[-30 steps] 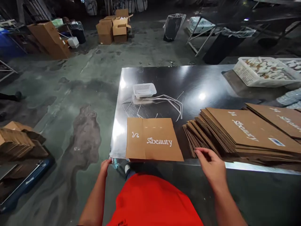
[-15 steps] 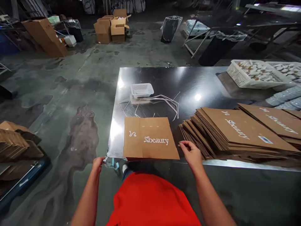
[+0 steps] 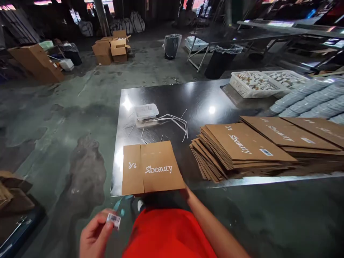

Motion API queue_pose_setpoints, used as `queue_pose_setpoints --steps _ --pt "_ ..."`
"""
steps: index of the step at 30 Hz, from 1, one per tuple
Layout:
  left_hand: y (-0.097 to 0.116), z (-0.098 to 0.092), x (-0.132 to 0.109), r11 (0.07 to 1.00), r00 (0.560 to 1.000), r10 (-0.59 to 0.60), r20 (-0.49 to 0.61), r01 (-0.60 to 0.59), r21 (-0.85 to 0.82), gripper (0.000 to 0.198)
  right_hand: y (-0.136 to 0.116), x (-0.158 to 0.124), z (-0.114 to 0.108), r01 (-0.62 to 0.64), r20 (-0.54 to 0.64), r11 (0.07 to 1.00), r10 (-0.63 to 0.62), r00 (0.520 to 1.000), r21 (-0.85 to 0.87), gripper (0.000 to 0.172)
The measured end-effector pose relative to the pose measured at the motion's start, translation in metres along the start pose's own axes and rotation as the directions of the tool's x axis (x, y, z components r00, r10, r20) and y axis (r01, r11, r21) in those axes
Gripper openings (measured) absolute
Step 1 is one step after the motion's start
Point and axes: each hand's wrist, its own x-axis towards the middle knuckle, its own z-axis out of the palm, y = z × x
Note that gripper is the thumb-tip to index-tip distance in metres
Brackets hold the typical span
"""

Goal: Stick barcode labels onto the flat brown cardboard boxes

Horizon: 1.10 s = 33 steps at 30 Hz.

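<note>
My left hand is closed, pinching a small white barcode label between thumb and fingers, off the table's front left corner. A flattened brown cardboard box with white "Sbeauty" lettering lies at the near edge of the shiny metal table. My right hand reaches in at the box's near right corner; its fingers are hidden beneath the cardboard, so their grip does not show. Light-blue strips dangle by the table's front left corner.
A stack of flattened boxes lies to the right. Beyond the box are a small white basket and white straps. Farther right stand full white crates and grey wrapped stacks. Cartons sit on the floor behind.
My left hand has come nearer, now with the label in its pinch. My right hand has moved from beside the box to under its near right corner. The view has shifted right.
</note>
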Motion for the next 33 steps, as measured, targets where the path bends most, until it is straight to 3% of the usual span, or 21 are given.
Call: queue_pose_setpoints --steps 3,6,8,11,13,15,19,23,27,33 --pt "0.031 0.055 0.004 0.99 0.997 -0.054 -0.048 0.047 -0.135 0.033 -0.024 0.011 -0.009 0.012 -0.15 0.998 -0.021 0.988 -0.058 0.05" --pt "0.042 0.107 0.015 0.964 0.982 -0.188 0.007 0.186 -0.191 0.036 -0.073 -0.007 -0.016 0.217 -0.288 0.974 -0.228 0.93 -0.068 0.046" --pt "0.042 0.131 0.021 0.968 0.988 -0.154 0.002 0.152 -0.199 0.035 -0.112 -0.037 -0.014 0.369 -0.158 0.929 -0.368 0.916 -0.027 0.037" --pt "0.038 0.153 0.026 0.987 0.999 0.024 -0.045 -0.031 -0.155 0.031 -0.154 -0.086 0.001 0.452 0.165 0.891 -0.451 0.877 0.034 0.029" --pt "0.036 0.159 0.027 0.982 0.99 0.134 -0.037 -0.138 -0.132 0.027 -0.165 -0.105 0.014 0.404 0.274 0.913 -0.405 0.872 0.064 0.027" --pt "0.035 0.16 0.027 0.978 0.983 0.183 0.023 -0.179 -0.104 0.025 -0.165 -0.11 0.023 0.317 0.274 0.941 -0.338 0.9 0.122 0.021" --pt "0.035 0.155 0.031 0.997 0.986 0.067 0.153 -0.059 -0.058 0.029 -0.157 -0.104 0.021 0.234 0.259 0.954 -0.279 0.925 0.189 0.019" --pt "0.034 0.149 0.035 0.999 0.978 -0.038 0.207 0.045 -0.029 0.034 -0.158 -0.103 0.014 0.238 0.323 0.959 -0.277 0.905 0.156 0.019" --pt "0.027 0.147 0.036 0.989 0.969 -0.106 0.221 0.126 -0.081 0.035 -0.159 -0.103 0.015 0.279 0.293 0.956 -0.294 0.91 0.09 0.018" --pt "0.017 0.148 0.033 0.998 0.974 -0.054 0.222 0.054 0.006 0.033 -0.155 -0.106 0.015 0.399 0.271 0.909 -0.356 0.894 -0.119 0.015"
